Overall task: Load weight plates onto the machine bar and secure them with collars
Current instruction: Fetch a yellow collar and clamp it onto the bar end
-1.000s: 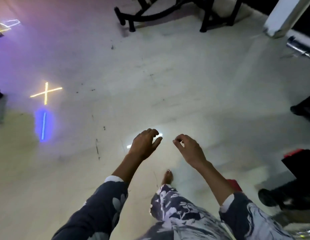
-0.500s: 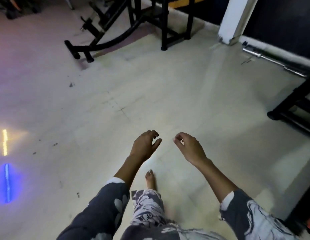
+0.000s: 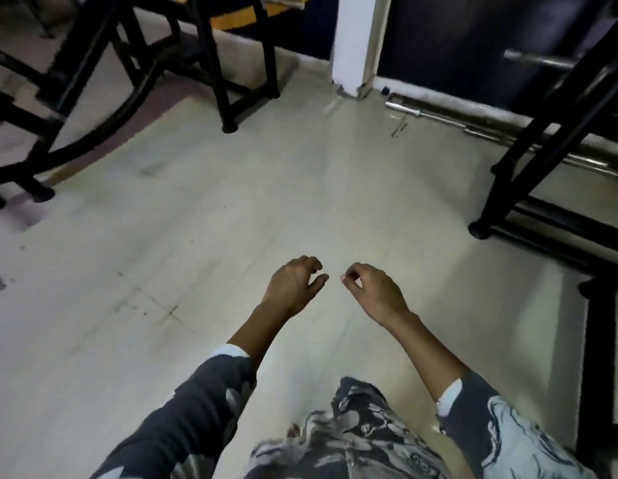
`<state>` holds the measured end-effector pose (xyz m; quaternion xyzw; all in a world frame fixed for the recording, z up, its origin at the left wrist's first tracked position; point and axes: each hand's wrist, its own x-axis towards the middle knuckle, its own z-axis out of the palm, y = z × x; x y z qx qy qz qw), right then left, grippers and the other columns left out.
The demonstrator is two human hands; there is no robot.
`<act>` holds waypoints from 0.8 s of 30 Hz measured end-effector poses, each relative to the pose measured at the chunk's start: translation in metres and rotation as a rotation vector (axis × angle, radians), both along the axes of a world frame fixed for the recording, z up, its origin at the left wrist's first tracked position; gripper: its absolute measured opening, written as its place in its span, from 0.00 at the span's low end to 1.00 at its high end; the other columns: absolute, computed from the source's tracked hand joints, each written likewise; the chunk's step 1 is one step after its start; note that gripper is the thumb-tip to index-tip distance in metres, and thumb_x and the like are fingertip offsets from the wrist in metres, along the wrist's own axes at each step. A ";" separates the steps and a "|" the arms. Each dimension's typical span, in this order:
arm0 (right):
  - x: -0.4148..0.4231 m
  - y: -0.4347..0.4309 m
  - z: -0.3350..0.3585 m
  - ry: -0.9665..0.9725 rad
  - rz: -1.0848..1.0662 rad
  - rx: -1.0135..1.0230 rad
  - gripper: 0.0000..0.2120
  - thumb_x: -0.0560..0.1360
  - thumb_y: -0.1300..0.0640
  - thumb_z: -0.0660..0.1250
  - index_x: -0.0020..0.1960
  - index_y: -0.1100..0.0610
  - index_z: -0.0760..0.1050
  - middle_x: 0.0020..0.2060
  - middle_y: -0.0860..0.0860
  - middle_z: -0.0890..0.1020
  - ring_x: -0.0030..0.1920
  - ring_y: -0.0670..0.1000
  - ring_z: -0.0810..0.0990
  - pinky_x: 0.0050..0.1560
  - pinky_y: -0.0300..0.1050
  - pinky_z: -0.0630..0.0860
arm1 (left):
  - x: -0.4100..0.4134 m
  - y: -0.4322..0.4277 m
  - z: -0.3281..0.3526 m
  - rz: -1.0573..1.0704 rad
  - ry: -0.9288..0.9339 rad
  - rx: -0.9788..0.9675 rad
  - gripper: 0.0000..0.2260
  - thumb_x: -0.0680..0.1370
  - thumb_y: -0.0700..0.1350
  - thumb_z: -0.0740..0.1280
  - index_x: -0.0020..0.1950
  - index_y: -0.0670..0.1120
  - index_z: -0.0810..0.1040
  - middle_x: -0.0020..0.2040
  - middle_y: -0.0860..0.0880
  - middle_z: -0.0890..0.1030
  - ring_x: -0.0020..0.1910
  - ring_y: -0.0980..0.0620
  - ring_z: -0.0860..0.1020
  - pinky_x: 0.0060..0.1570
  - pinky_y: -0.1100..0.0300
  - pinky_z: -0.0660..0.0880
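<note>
pale gym floor point(image 3: 203, 257) fills the view, black machine frames point(image 3: 93, 81) at ten o'clock and a second black frame point(image 3: 549, 140) at two. left hand point(image 3: 293, 288) and right hand point(image 3: 376, 293) hang empty over the floor, fingers loosely curled and apart — gripping nothing. no weight plates or collars show, so loading looks not yet begun. a chrome bar point(image 3: 445, 117) lies on the floor along the wall at one o'clock, well apart from the hands, its long axis running from twelve toward three — whether it is the machine's bar i cannot tell.
</note>
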<state>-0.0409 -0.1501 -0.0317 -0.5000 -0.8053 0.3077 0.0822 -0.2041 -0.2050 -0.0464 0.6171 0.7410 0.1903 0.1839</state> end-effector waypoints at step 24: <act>-0.021 0.535 0.029 0.183 -0.654 0.132 0.12 0.78 0.48 0.60 0.50 0.56 0.75 0.51 0.52 0.81 0.52 0.54 0.78 0.49 0.47 0.73 | -0.038 0.635 0.052 -0.536 0.052 0.168 0.13 0.79 0.51 0.63 0.58 0.44 0.75 0.55 0.47 0.80 0.54 0.48 0.77 0.50 0.56 0.72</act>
